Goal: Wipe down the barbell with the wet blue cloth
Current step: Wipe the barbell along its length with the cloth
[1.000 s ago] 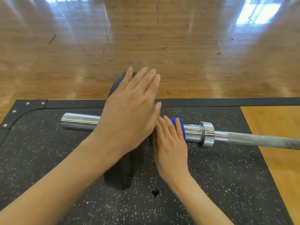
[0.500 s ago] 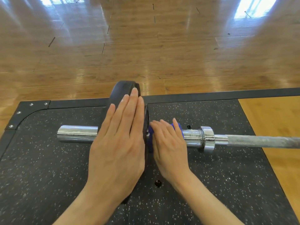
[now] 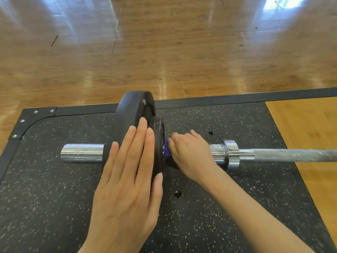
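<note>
Fingers (image 3: 138, 143) flat (left hand (image 3: 127, 181)) against plate (image 3: 131, 110)

Blue cloth (image 3: 166, 148), white-speckled black mat (image 3: 228, 198)

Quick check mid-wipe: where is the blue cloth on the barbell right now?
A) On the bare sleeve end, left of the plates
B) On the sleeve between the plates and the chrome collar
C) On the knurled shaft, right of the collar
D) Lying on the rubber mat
B: the blue cloth shows under the right hand on the sleeve, against the small plate and left of the chrome collar.
</note>
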Action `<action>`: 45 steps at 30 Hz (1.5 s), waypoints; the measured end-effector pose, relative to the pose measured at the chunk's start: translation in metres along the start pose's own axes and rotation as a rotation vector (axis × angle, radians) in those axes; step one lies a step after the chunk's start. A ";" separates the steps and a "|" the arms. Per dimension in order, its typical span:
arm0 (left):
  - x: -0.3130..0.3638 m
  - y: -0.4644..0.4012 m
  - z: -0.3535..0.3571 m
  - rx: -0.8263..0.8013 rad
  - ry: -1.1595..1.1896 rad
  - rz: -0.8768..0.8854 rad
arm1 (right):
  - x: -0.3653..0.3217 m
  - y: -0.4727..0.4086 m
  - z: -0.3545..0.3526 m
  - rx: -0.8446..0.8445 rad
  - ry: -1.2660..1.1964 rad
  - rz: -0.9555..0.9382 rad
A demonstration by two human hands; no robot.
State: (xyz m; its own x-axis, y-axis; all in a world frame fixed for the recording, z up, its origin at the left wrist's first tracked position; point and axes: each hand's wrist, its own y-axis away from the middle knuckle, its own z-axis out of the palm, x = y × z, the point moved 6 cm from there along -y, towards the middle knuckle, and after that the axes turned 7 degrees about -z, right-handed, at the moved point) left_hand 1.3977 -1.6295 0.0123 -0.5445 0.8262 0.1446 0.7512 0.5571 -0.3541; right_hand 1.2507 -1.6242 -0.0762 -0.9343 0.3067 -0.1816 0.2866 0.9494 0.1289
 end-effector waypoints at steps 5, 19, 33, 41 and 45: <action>0.033 0.000 -0.001 0.002 0.080 0.120 | -0.012 0.019 0.008 0.420 0.036 0.176; 0.033 -0.001 0.060 -0.104 -0.039 -0.096 | 0.027 0.073 0.023 0.557 0.050 0.175; 0.034 0.012 0.059 -0.058 -0.009 -0.096 | 0.015 0.043 0.013 0.491 0.041 0.377; 0.036 0.018 0.057 -0.056 0.087 -0.128 | 0.009 0.077 0.025 0.442 0.064 0.222; 0.035 0.022 0.057 -0.083 0.095 -0.131 | 0.028 0.022 0.005 -0.027 -0.053 0.308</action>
State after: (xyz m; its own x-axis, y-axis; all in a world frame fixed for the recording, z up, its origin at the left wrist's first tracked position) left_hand 1.3734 -1.5931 -0.0428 -0.6054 0.7479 0.2725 0.7061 0.6626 -0.2499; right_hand 1.2323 -1.5940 -0.0834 -0.7919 0.5833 -0.1806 0.5479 0.8094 0.2116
